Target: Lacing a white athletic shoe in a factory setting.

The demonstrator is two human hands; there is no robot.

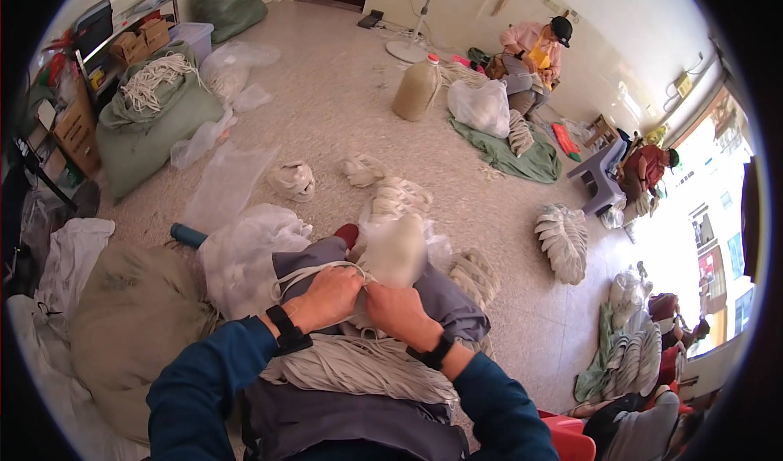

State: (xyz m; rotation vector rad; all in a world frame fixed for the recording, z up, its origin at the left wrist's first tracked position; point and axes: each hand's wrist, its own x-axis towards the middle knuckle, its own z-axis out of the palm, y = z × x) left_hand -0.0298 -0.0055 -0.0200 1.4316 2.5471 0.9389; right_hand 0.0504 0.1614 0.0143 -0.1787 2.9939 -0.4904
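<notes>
My left hand (333, 298) is closed on a thin off-white cord (303, 272), which loops out to its left across my grey-clad leg. Close beside it, my right hand (400, 310) is closed too, its fingertips pinching the cord where the hands meet. Exactly how the strands cross between the fingers is too small to make out. Across my lap lies a thick hank of off-white cord (359, 367), below both wrists. Just beyond my hands is a pale, blurred shape (395, 249) whose kind I cannot tell.
Cord bundles (400, 198) lie on the floor ahead, with another (561, 242) to the right. Plastic bags (253, 253) and a large sack (139, 322) crowd my left. A big jug (418, 90) stands farther off. Co-workers (534, 57) sit along the right side.
</notes>
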